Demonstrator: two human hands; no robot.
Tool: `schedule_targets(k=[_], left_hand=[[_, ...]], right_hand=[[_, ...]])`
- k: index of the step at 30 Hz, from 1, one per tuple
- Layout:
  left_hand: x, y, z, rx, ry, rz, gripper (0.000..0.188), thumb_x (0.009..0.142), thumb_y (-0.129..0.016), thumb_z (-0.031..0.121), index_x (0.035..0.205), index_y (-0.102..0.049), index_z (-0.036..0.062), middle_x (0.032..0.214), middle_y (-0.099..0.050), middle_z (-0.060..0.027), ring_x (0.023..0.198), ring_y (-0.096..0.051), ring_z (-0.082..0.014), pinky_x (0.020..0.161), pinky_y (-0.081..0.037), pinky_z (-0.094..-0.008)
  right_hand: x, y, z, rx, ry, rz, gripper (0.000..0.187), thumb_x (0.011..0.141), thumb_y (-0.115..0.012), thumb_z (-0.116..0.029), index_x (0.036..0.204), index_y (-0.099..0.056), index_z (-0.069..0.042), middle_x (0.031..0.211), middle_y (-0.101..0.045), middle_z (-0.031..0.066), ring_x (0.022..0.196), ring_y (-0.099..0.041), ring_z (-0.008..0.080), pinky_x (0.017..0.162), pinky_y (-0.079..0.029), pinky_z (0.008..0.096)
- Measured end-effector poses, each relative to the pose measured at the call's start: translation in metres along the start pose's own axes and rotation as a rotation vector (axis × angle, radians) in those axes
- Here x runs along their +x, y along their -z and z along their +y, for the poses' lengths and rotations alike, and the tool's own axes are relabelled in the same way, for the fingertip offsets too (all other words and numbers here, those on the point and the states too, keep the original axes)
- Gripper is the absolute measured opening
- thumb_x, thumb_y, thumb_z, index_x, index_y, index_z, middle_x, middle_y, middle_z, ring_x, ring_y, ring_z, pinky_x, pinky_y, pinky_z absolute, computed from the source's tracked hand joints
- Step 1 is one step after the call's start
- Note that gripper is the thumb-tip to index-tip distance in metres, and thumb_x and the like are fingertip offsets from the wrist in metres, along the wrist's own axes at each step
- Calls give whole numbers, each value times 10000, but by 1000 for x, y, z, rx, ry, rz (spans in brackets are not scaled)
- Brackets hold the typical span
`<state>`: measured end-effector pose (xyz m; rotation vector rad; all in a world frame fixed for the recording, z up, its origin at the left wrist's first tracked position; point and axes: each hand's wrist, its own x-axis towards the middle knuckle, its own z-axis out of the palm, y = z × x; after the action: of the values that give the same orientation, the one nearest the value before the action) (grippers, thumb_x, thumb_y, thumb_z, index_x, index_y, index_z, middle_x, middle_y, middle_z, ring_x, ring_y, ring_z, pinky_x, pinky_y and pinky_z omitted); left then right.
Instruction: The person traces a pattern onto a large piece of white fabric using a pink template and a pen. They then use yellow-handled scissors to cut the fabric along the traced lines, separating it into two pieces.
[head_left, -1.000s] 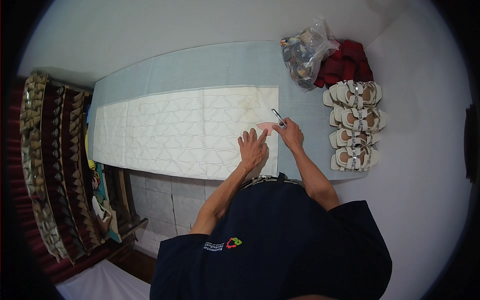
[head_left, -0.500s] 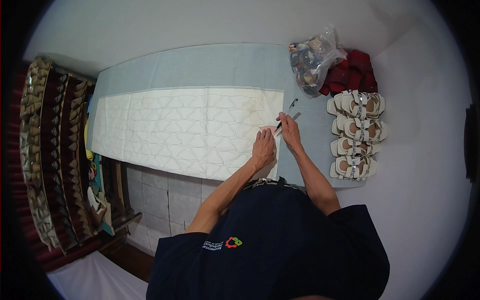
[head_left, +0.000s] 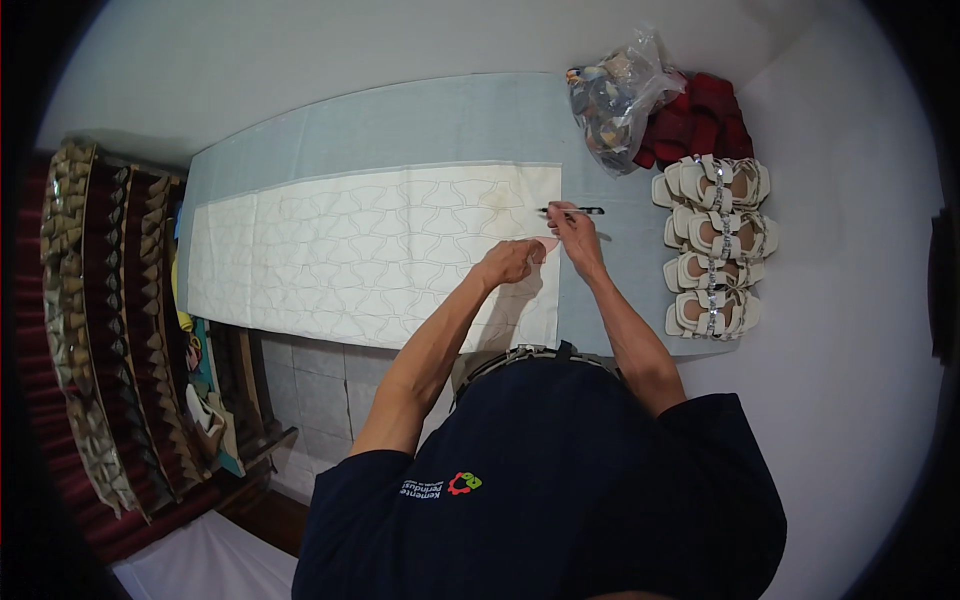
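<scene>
A long white sheet (head_left: 300, 250), covered with rows of drawn curved outlines, lies on the table. Near its right end my left hand (head_left: 510, 262) has its fingers closed on a small flat pink pattern piece (head_left: 549, 243), which is partly covered by the fingers. Just to the right, my right hand (head_left: 576, 238) grips a black-and-clear pen (head_left: 588, 210). The pen lies nearly level in the fingers, its dark tip pointing left over the sheet. Both hands are close together, with the pink piece between them.
A grey-blue cloth (head_left: 300, 135) covers the table under the sheet. Several pale strapped sandals (head_left: 712, 245) line its right end. Behind them are a clear plastic bag (head_left: 615, 120) and dark red items (head_left: 700, 122). A shoe rack (head_left: 120, 330) stands at the left.
My right hand has moved the pen off the pink piece's edge and tilted it from steep to nearly level. My left hand has changed from flat fingers on the piece to a pinch.
</scene>
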<state>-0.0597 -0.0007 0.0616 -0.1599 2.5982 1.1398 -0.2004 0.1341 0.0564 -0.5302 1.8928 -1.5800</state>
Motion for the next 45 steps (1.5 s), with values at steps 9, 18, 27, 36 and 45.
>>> schedule_targets(k=[9, 18, 27, 36, 45], left_hand=[[-25, -85, 40, 278, 203, 263, 926, 906, -713, 415, 1618, -279, 13, 1682, -237, -248, 1559, -236, -416, 1170, -302, -686], [-22, -82, 41, 285, 241, 233, 967, 898, -709, 467, 1625, -262, 10, 1684, -220, -248, 1573, -194, -394, 1176, -199, -745], [-19, -76, 42, 334, 198, 266, 903, 887, -708, 405, 1607, -312, 29, 1635, -311, -235, 1530, -273, -396, 1225, -232, -623], [-6, -49, 32, 343, 108, 201, 696, 837, -711, 198, 1482, -486, 65, 1390, -515, -182, 1299, -490, -385, 1100, -421, -509], [64, -9, -34, 66, -175, -72, 236, 818, -699, 174, 1008, -773, 53, 1088, -705, -182, 971, -675, -366, 886, -548, -443]], right_hand=[[-14, -3, 0, -258, 47, -251, 457, 1047, -599, -389, 1153, -708, 42, 957, -752, 174, 867, -699, 265, 803, -539, 375], [-15, -5, -15, -366, 56, -314, 442, 1043, -585, -401, 1154, -725, 3, 1063, -772, 181, 976, -744, 300, 878, -560, 368], [-14, 9, -20, -655, 171, -289, 435, 1047, -546, -417, 1124, -738, -35, 1085, -760, 152, 1028, -708, 365, 923, -540, 426], [-25, 42, -16, -633, 138, -174, 360, 1047, -540, -349, 1117, -717, -44, 1077, -748, 147, 997, -700, 393, 895, -545, 446], [-53, 48, -26, -549, -62, -54, 363, 1039, -600, -323, 1114, -721, 11, 1087, -750, 154, 955, -721, 308, 860, -544, 378]])
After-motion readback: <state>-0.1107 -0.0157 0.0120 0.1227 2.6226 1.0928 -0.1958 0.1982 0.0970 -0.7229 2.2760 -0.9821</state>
